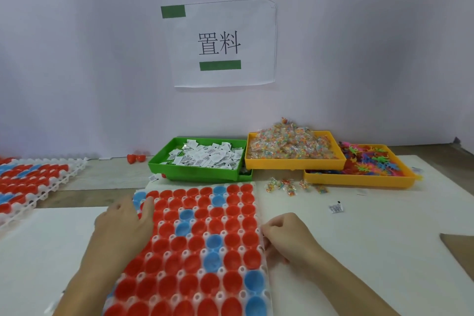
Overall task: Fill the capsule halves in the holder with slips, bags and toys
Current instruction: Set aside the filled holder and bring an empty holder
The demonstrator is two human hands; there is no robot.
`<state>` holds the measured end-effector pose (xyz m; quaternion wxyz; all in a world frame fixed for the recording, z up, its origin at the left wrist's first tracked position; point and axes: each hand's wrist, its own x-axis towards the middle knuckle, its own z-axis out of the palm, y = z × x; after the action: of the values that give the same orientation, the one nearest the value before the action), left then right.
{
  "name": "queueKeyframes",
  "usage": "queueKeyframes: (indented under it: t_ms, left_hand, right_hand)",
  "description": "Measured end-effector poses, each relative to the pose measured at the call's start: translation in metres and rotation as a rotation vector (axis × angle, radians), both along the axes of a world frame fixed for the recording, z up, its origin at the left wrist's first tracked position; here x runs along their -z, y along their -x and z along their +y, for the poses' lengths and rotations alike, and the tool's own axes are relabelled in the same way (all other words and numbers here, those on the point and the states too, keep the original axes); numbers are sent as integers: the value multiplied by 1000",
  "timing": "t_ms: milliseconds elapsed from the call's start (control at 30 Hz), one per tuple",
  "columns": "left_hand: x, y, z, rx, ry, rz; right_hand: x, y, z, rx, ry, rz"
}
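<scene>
A white holder [264, 259] full of red and blue capsule halves [200, 215] lies on the table before me; the halves look empty. My left hand [123, 226] rests flat on the holder's left edge, fingers straight. My right hand [287, 236] pinches the holder's right rim with curled fingers. Behind the holder stand a green tray of white paper slips [205, 156], a yellow tray heaped with small clear bags [292, 149] and a yellow tray of colourful plastic toys [372, 161].
A second holder [33, 182] with red and blue halves lies at the far left. A few loose bags [289, 186] and a slip [336, 208] lie right of the holder. Two red halves [136, 158] sit by the wall. A paper sign [220, 43] hangs above.
</scene>
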<state>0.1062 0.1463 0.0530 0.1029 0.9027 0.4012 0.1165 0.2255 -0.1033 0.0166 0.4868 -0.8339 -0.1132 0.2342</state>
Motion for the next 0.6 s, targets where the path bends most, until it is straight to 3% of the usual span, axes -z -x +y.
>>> queueKeyframes:
  t_ms: [133, 300, 600]
  left_hand:
    - [4, 1, 1, -30, 112, 129]
    - [4, -3, -13, -72, 309, 67]
    - [4, -12, -54, 100, 747, -185]
  right_hand:
    - [0, -8, -34, 40, 25, -44]
    - [2, -15, -80, 103, 33, -32]
    - [0, -22, -144, 209, 39, 1]
